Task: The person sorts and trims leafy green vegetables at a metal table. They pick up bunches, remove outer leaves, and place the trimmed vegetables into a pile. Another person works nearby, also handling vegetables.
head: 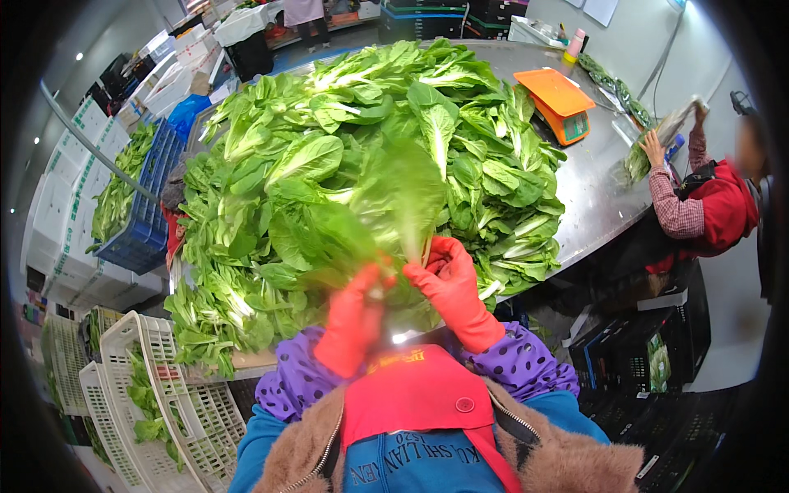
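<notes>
A large heap of leafy green vegetables (308,160) covers much of a metal table (607,203). Both my hands wear red rubber gloves and are close together at the near edge of the heap. My right hand (453,283) pinches the white stem end of a leafy green (410,209), whose blades point away from me. My left hand (357,314) is blurred, beside blurred green leaves (333,246) on the left; whether its fingers grip them cannot be made out.
An orange scale (555,101) stands beyond the heap at right. A co-worker (703,203) at right handles bagged greens. Blue (145,203) and white crates (154,382) with greens stand left, black crates (641,345) lower right. Another person is partly hidden behind the heap's left side.
</notes>
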